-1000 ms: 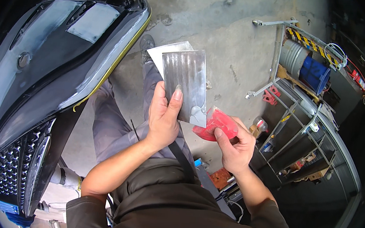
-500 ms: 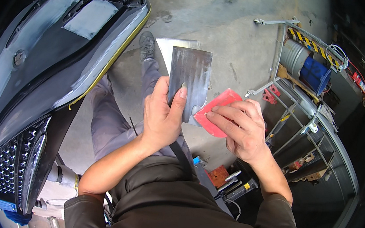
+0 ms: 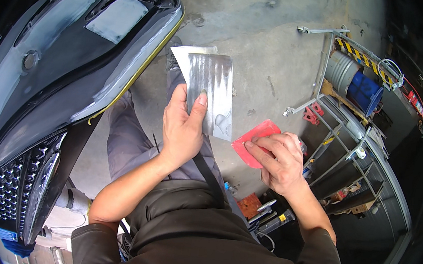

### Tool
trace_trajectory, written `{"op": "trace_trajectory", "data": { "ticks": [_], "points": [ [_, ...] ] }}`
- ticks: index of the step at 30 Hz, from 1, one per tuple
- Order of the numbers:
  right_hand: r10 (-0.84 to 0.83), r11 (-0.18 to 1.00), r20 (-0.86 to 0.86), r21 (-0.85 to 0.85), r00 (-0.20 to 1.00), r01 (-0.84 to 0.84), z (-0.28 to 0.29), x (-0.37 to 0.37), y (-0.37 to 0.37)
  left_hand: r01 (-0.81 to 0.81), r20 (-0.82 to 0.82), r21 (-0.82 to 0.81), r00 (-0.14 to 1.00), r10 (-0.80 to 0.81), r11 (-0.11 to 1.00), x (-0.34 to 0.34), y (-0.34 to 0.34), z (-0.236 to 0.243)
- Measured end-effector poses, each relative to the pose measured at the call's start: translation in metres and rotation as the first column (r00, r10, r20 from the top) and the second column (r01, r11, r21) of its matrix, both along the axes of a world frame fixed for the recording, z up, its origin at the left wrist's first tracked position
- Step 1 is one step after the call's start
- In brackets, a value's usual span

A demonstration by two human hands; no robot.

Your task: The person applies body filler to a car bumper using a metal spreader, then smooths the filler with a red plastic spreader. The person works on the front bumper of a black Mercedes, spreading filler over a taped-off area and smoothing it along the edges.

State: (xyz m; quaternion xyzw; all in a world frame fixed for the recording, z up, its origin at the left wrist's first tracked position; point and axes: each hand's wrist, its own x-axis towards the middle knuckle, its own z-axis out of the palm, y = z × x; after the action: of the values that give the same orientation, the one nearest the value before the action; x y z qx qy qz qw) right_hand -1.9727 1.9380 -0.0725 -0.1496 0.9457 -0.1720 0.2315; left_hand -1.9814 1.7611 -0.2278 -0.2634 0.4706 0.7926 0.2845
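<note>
My left hand [image 3: 184, 124] grips a shiny metal sheet [image 3: 211, 78], thumb across its face and fingers behind. Near the sheet's lower right corner sits a small lump of grey paste [image 3: 222, 124]. A second, paler sheet [image 3: 179, 56] shows from behind at the upper left. In my right hand [image 3: 284, 163] is a red flat spreader [image 3: 261, 129], pinched between fingers and thumb. It is held just right of the sheet's lower corner, with a gap between them.
A black car bumper [image 3: 55, 95] with grey-white patches [image 3: 117, 19] and a yellow-taped edge fills the left. On the right stand a metal frame [image 3: 326, 67], a grey drum [image 3: 340, 71] and a blue drum [image 3: 365, 94]. Tools lie beside a reddish-brown box [image 3: 249, 206] low down.
The spreader has come away from the metal sheet, moving slightly right and down. The sheet has shifted a little left and tilted, so it shines brighter and the paste lump shows more fully.
</note>
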Motion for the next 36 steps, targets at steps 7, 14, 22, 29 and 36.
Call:
{"op": "trace_trajectory", "data": {
  "ticks": [7, 14, 22, 29, 36],
  "points": [
    [-0.006, 0.998, 0.043, 0.061, 0.999, 0.004, 0.004, -0.016, -0.01, 0.252, -0.072, -0.147, 0.962, -0.265, 0.956, -0.005, -0.008, 0.014],
    [-0.195, 0.918, 0.563, -0.183, 0.803, 0.351, -0.011, -0.037, -0.014, 0.227, -0.047, -0.236, 0.969, -0.244, 0.945, 0.009, -0.012, -0.018],
    [-0.448, 0.751, 0.704, -0.038, 0.55, 0.66, -0.107, -0.169, -0.016, 0.382, 0.113, -0.218, 0.924, -0.366, 0.898, 0.057, -0.035, -0.054],
    [-0.035, 0.969, 0.442, 0.234, 0.897, -0.077, -0.184, -0.25, -0.078, 0.378, 0.116, -0.231, 0.926, -0.36, 0.897, 0.062, -0.046, -0.067],
    [0.046, 0.926, 0.467, 0.313, 0.883, -0.213, -0.204, -0.253, -0.092, 0.391, 0.143, -0.215, 0.919, -0.367, 0.895, 0.066, -0.048, -0.076]
  ]
}}
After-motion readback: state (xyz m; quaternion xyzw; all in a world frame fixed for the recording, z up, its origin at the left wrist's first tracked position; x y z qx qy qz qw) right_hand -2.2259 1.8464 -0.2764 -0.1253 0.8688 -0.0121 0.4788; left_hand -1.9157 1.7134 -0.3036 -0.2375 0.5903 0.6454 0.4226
